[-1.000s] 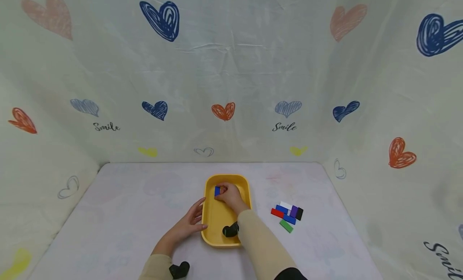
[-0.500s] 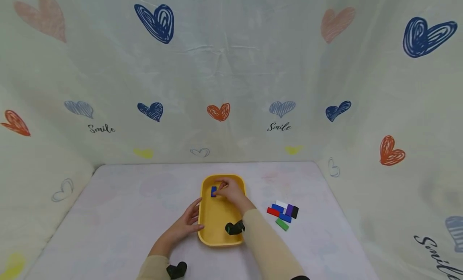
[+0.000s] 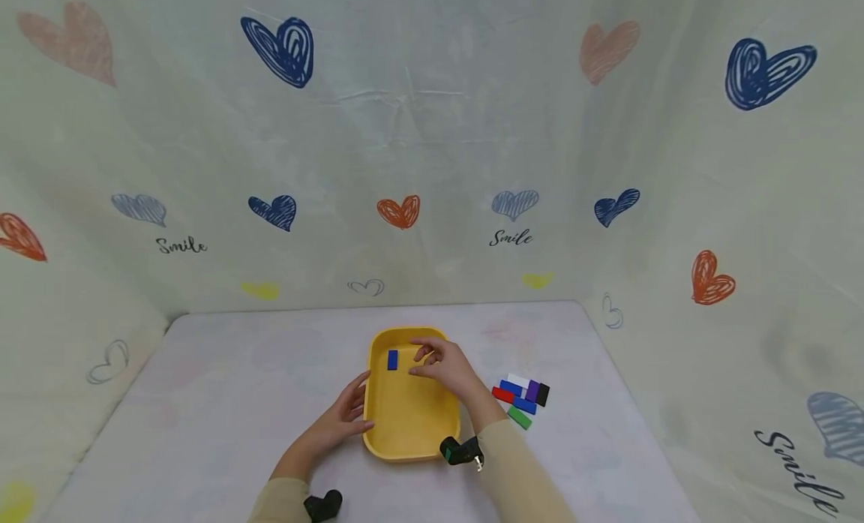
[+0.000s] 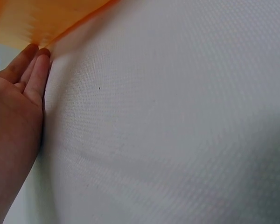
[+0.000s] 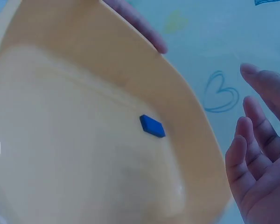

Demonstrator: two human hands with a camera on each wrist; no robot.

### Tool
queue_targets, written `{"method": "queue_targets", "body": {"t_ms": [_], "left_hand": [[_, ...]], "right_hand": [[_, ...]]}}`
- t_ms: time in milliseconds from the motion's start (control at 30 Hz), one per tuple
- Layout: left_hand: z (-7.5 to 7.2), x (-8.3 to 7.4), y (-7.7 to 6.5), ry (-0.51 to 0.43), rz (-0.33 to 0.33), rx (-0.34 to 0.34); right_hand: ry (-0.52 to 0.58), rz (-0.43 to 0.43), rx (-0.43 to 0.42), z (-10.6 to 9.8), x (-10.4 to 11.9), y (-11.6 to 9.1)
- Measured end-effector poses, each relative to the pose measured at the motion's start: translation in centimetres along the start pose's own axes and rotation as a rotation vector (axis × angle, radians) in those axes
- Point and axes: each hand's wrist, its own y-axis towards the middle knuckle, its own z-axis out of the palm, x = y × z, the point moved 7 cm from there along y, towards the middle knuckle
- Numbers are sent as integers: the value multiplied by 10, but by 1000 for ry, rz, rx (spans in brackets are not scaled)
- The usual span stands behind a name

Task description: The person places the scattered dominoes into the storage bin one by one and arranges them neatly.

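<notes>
Blue rectangular block seemingly placed, left of empty, loose-fingered right hand.
Straight-fingered left hand touches yellow plastic tray; another pick would need pinching.

Room opens above the yellow tray, its rim blocking sideways.

It looks like a small draped booth: pale sheeting (printed with hearts and "Smile") encloses a white table far, left and right.
</notes>
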Motion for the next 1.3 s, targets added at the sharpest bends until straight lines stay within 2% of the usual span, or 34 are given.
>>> {"method": "queue_targets", "body": {"t_ms": [333, 567, 767, 1000, 1167, 1300], "left_hand": [[-1, 2, 1, 14, -8, -16], [1, 0, -1, 12, -19, -24], [-1, -1, -2, 26, -21, -43], [-3, 2, -1, 36, -44, -77], [-3, 4, 0, 35, -45, -78], [-2, 2, 0, 34, -40, -76]], "right_hand": [[51, -18, -52, -32, 0, -27], [92, 26, -124, -62, -16, -48], [72, 70, -173, -84, -29, -63], [18, 109, -171, -97, -54, -79], [-8, 133, -180, -106, -82, -92], [-27, 141, -170, -113, -94, -101]]}}
